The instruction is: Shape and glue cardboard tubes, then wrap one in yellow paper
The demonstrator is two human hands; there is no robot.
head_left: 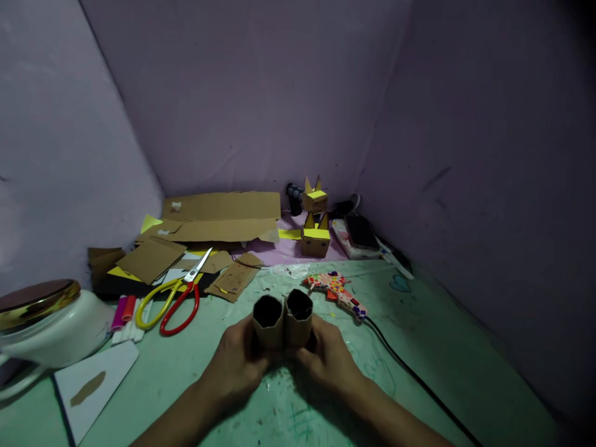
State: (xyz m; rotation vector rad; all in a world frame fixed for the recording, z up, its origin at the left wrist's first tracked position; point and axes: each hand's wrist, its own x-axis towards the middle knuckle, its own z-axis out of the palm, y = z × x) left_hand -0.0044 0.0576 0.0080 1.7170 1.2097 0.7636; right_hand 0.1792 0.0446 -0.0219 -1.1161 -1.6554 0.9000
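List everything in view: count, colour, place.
tubes: 2, brown, centre
glue gun: 1, multicoloured, right of tubes
cord: 1, black, from glue gun
scissors: 1, yellow and red handles, left
cardboard: several, brown, back left
paper: several, yellow, amid cardboard
eared boxes: 2, brown and yellow, back
phone: 1, black, back right
dark items: count unclear, black, back
pot: 1, white and gold, left
rolls: 2, pink and red, near pot
card: 1, white, front left
table: 1, green, below
walls: 3, lilac, around
left hand, right hand: 1 each, bare, holding tubes
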